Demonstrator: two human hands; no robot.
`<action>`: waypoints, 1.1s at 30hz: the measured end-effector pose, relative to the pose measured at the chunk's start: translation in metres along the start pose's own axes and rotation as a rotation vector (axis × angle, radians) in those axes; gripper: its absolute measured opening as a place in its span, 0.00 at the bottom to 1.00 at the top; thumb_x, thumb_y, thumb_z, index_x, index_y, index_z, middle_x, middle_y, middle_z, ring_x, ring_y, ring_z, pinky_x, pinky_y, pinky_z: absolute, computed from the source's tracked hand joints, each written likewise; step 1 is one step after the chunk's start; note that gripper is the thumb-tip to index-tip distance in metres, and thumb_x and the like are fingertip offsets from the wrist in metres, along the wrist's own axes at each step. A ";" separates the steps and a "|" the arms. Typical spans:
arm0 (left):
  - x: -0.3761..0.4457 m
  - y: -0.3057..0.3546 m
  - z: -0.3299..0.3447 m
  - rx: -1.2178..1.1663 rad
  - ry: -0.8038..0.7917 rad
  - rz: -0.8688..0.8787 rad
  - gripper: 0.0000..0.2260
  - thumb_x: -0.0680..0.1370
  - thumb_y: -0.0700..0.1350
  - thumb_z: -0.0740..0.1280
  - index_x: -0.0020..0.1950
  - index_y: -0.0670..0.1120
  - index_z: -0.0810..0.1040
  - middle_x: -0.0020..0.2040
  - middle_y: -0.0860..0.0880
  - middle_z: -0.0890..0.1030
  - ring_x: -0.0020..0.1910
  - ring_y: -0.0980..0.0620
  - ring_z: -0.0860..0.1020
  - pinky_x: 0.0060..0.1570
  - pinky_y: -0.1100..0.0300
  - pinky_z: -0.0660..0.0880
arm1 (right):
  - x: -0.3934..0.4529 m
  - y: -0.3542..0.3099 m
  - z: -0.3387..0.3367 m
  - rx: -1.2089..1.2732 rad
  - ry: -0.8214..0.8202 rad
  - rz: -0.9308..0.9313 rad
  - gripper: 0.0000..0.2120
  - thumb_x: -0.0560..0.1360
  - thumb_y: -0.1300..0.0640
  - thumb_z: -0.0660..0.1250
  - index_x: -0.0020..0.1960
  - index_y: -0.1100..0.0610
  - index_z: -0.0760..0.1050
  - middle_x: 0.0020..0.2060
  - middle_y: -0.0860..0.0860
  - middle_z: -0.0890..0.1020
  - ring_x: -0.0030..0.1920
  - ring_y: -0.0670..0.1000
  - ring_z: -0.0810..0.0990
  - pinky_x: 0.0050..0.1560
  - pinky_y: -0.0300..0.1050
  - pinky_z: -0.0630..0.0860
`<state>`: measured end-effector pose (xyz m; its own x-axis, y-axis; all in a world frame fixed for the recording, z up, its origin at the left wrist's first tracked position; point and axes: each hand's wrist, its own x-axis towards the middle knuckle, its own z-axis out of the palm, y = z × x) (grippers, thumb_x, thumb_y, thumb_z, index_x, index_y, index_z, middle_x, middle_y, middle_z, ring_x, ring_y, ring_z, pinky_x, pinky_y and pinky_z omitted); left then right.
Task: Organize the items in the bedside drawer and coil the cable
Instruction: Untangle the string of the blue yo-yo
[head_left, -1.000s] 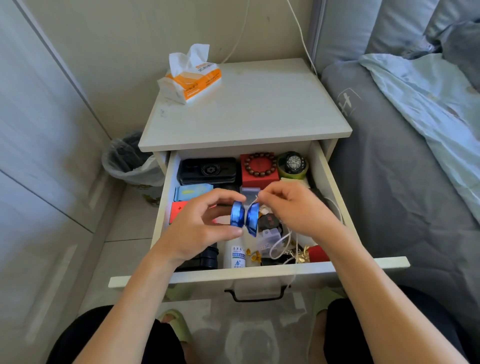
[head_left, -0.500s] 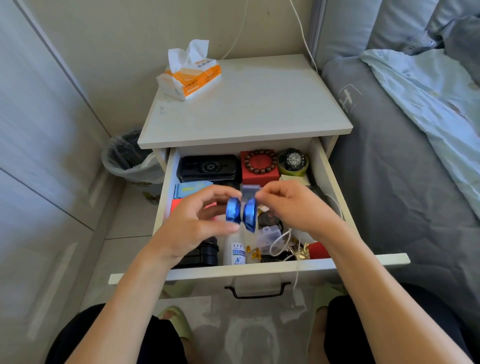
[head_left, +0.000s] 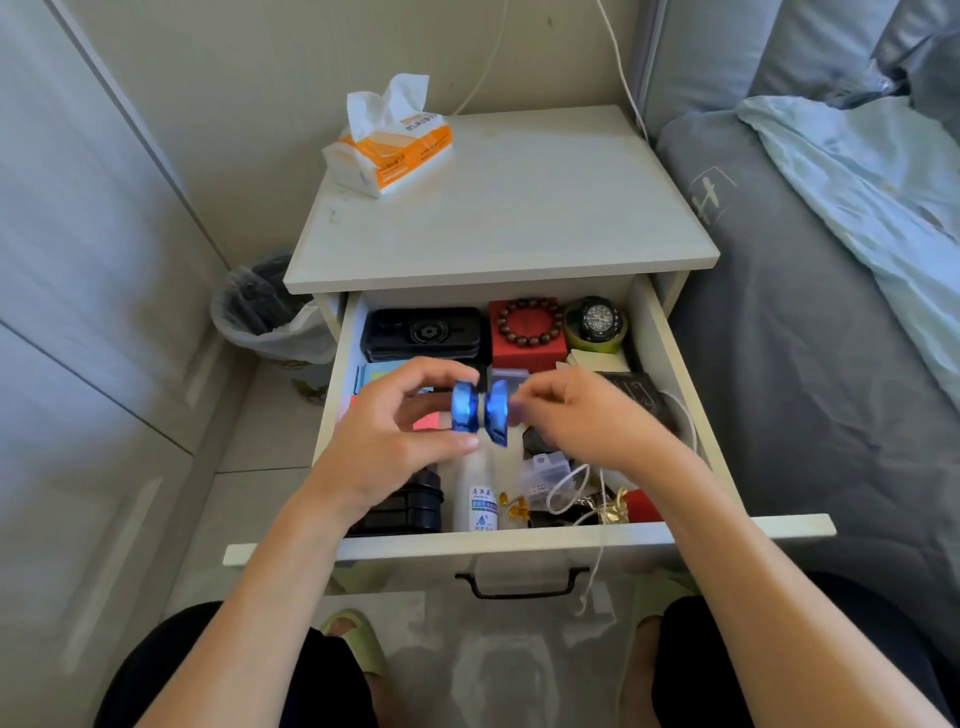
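Head view, open bedside drawer (head_left: 524, 540) pulled out from a pale nightstand (head_left: 498, 208). Left hand (head_left: 384, 441) grips a blue yo-yo (head_left: 479, 411) above the middle of the drawer — thumb under the left half, fingers curled over the top. Right hand (head_left: 587, 421) sits just beside the yo-yo's right half, fingers curled and pinched together at its edge; motion blur there, so whether it pinches the string or the yo-yo body cannot be told. A thin white string (head_left: 600, 551) hangs down over the drawer front near the black handle (head_left: 522, 584). Drawer contents, back row: black case (head_left: 422, 332) at left, red box (head_left: 527, 345) with a brown bead bracelet (head_left: 530, 321) lying on it, black watch (head_left: 597, 319) on a green ring at right. Front row: dark box (head_left: 405, 506) at left, white bottle (head_left: 480, 493) lying just beside it, small clear plastic box (head_left: 545, 467), looped white cable (head_left: 569, 486) to its right — loosely looped, not neatly coiled. Tissue pack (head_left: 389, 145) stands on the nightstand's back left corner. Bin (head_left: 265, 312) with a liner on the floor left of the nightstand; bed (head_left: 831, 338) with grey cover at right.
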<state>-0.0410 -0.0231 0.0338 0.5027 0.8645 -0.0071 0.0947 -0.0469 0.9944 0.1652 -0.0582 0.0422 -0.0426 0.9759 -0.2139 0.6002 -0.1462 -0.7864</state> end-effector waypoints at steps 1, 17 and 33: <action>0.001 0.000 -0.002 -0.054 0.044 -0.002 0.20 0.67 0.35 0.76 0.57 0.48 0.81 0.53 0.49 0.82 0.53 0.49 0.82 0.49 0.49 0.81 | -0.002 -0.001 0.004 -0.067 -0.077 -0.014 0.11 0.81 0.53 0.62 0.47 0.52 0.82 0.30 0.43 0.77 0.25 0.41 0.69 0.28 0.35 0.68; 0.001 -0.002 -0.006 -0.072 0.056 -0.019 0.21 0.65 0.36 0.77 0.56 0.48 0.81 0.53 0.43 0.82 0.53 0.40 0.82 0.49 0.41 0.81 | -0.013 -0.005 0.012 -0.165 -0.214 -0.066 0.10 0.81 0.51 0.62 0.49 0.49 0.83 0.37 0.45 0.81 0.28 0.40 0.72 0.34 0.36 0.71; 0.003 -0.008 0.000 0.175 0.061 -0.012 0.22 0.68 0.32 0.77 0.56 0.52 0.81 0.54 0.52 0.83 0.56 0.50 0.82 0.52 0.47 0.81 | -0.025 -0.011 0.012 -0.248 -0.199 -0.198 0.11 0.81 0.51 0.62 0.48 0.52 0.82 0.33 0.46 0.78 0.32 0.42 0.74 0.33 0.35 0.70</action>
<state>-0.0398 -0.0201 0.0263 0.4482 0.8939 -0.0072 0.2514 -0.1183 0.9606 0.1499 -0.0834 0.0492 -0.3173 0.9271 -0.1993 0.7390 0.1100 -0.6647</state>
